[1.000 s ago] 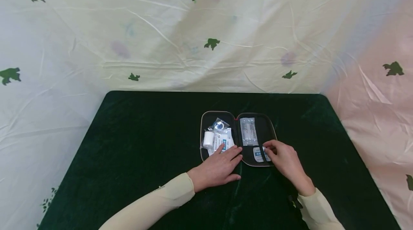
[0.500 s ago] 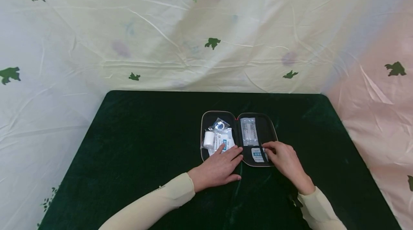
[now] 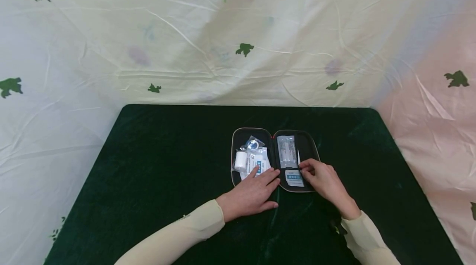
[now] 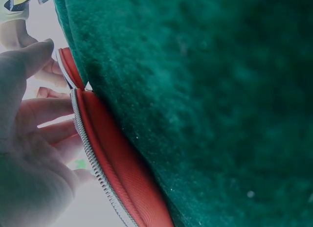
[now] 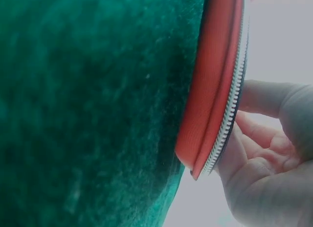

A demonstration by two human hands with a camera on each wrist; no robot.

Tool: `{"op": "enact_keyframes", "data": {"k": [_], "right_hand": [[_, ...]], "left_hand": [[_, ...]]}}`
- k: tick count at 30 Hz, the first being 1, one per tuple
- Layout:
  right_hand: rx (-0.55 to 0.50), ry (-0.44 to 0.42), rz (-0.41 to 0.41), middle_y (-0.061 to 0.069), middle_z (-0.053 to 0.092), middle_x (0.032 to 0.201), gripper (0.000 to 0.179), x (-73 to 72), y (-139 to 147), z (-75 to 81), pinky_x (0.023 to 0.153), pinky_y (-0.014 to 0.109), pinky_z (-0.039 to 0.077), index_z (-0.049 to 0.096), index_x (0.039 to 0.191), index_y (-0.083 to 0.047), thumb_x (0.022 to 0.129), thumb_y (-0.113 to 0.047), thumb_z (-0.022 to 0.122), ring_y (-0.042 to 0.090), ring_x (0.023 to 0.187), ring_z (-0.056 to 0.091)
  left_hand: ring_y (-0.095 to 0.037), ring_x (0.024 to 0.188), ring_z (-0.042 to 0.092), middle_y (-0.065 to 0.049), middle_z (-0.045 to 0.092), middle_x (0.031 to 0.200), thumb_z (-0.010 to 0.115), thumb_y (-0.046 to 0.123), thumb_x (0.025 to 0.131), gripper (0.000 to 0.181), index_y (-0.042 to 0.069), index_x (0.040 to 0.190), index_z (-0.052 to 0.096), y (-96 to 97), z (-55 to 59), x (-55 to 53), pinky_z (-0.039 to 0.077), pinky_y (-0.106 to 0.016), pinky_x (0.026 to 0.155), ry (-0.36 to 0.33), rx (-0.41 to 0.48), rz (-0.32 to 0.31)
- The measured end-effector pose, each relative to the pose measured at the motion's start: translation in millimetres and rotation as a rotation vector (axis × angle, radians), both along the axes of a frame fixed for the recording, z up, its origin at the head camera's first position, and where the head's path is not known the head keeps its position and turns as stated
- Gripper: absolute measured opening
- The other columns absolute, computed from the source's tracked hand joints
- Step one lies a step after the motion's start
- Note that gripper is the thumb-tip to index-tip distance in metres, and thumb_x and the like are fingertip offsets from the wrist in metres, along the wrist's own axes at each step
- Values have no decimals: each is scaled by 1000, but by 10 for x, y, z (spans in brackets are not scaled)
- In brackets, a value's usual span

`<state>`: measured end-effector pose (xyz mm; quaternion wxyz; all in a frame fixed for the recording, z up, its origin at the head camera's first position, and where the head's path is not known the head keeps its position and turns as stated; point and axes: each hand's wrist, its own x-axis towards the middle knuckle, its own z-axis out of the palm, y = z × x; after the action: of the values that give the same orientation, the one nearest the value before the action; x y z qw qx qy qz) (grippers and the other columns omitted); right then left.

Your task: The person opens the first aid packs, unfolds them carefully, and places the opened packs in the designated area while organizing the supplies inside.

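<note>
A small zip-up first-aid case (image 3: 308, 143), black inside and red outside, lies unfolded on the table. My left hand (image 3: 250, 194) rests with extended fingers over the case's left half, touching the near end of a white packet (image 3: 256, 157). At the right half, my right hand (image 3: 327, 180) has thumb and fingers bent together at a black elastic strap (image 3: 300, 171), which it seems to pinch. A small blue-and-white packet (image 3: 294, 178) lies just left of these fingertips. Above them shows a thin white sliver, its kind unclear. The right wrist view hides the fingertips behind the case's rim (image 5: 230, 114).
In the left half lie a white bandage roll (image 3: 240, 160) and a bagged roll of tape (image 3: 253, 145). A clear-wrapped packet (image 3: 286, 151) sits in the right half. Dark green cloth (image 3: 178, 153) covers the table, with pale patterned fabric (image 3: 186, 50) hanging behind and beside it.
The small blue-and-white packet has shifted left in the right half, out from under the strap. My right hand has moved slightly left; a white sliver now shows above its fingers. My left hand stays put.
</note>
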<state>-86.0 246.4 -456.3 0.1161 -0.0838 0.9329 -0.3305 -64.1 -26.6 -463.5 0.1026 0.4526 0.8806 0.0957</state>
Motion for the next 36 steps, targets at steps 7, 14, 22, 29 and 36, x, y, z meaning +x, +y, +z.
{"op": "enact_keyframes", "data": {"k": [7,14,22,29,36], "right_hand": [[-4,-8,-15,11,70,106,22,-8,-35,12,74,34,51,67,123,-3,103,-11,60,18,87,63],[-22,36,-44,11,69,106,28,21,-68,19,73,34,49,62,130,-3,104,-12,60,18,86,62],[-7,52,-62,11,69,104,30,19,-118,12,76,36,51,61,128,-1,100,-11,67,19,88,65],[-7,69,-78,10,66,103,25,12,-150,22,71,33,48,63,124,-2,100,-7,65,18,83,60],[1,51,-76,11,66,104,26,9,-153,36,74,35,50,62,124,-2,99,-10,67,19,86,63]], "left_hand": [[-21,157,22,-8,26,170,52,57,104,69,13,158,43,-5,8,-2,22,-53,124,0,-2,4],[-21,157,21,-8,25,170,52,57,104,69,13,158,43,-11,14,-4,22,-54,124,-9,1,1],[-21,157,20,-9,24,170,52,55,104,69,13,158,42,-13,20,-8,21,-54,124,-34,1,0],[-21,157,18,-8,23,171,53,55,104,70,13,159,42,-18,29,-13,21,-54,124,-41,1,-1],[-21,157,18,-8,23,171,53,55,104,70,13,159,41,-25,31,-10,21,-54,124,-41,-1,-1]]}}
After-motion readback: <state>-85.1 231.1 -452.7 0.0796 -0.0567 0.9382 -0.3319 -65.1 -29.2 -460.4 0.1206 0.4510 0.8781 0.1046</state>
